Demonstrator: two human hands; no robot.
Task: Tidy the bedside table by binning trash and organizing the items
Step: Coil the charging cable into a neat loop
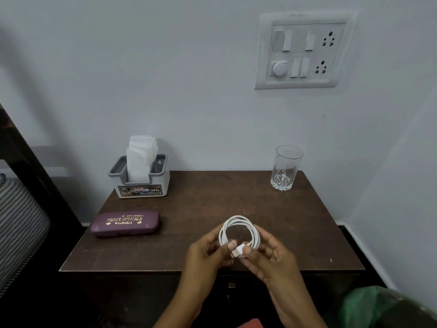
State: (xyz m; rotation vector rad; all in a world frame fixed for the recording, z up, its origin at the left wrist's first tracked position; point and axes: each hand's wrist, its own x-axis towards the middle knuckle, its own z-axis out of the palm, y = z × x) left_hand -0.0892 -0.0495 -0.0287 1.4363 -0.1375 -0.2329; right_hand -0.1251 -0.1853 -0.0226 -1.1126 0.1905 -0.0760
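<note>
A white charging cable [238, 224] is wound into a round coil and held just above the front of the brown bedside table [212, 204]. My left hand [208, 253] pinches the coil's lower left side. My right hand [269, 256] grips the lower right side, with the thumb by the white plug at the bottom of the coil. A purple spectacle case [125, 223] lies at the table's left. At the back left stands a grey and white holder [142, 183] with white tissues in it. A clear drinking glass [286, 168] stands upright at the back right.
A switchboard [305, 49] with sockets is on the wall above the table. A bin lined with a green bag [378, 306] sits at the lower right, beside the table. A dark bed frame with a striped mattress [19, 223] is at the left.
</note>
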